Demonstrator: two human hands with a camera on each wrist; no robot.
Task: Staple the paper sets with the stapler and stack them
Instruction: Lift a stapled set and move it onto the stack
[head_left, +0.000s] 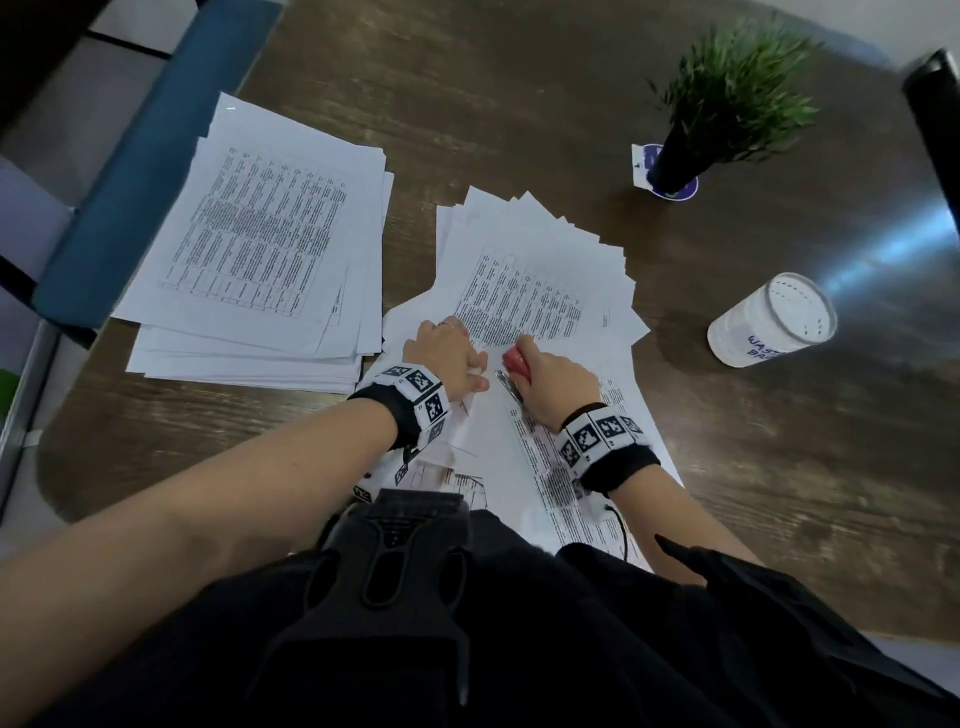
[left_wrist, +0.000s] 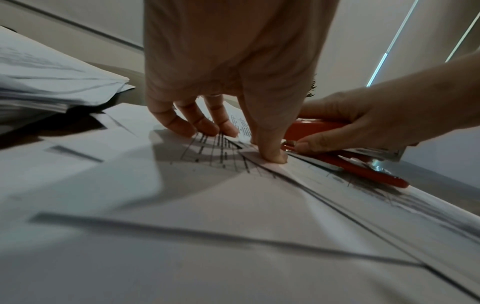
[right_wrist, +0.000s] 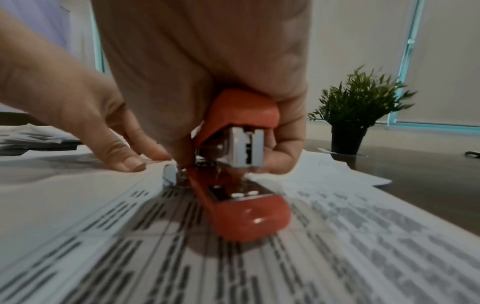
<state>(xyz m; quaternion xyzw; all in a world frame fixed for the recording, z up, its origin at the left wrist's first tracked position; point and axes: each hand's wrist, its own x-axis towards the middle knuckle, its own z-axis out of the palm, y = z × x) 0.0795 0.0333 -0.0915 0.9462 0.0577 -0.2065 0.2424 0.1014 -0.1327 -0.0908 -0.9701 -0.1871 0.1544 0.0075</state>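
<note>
Red plastic marks our one stapler (head_left: 515, 364), gripped in our right hand (head_left: 558, 384) with fingers curled round it, at six o'clock of the fanned paper sets (head_left: 535, 280). Our left hand (head_left: 449, 358) lies with fingers nearly straight, pressing down a paper corner just beside the stapler's mouth. We count two paper heaps: the fanned one and a stack (head_left: 260, 249) at nine o'clock. One black pot holds a green plant (head_left: 727, 98); one clear cup (head_left: 774, 317) lies tipped on the desk (head_left: 519, 104).
</note>
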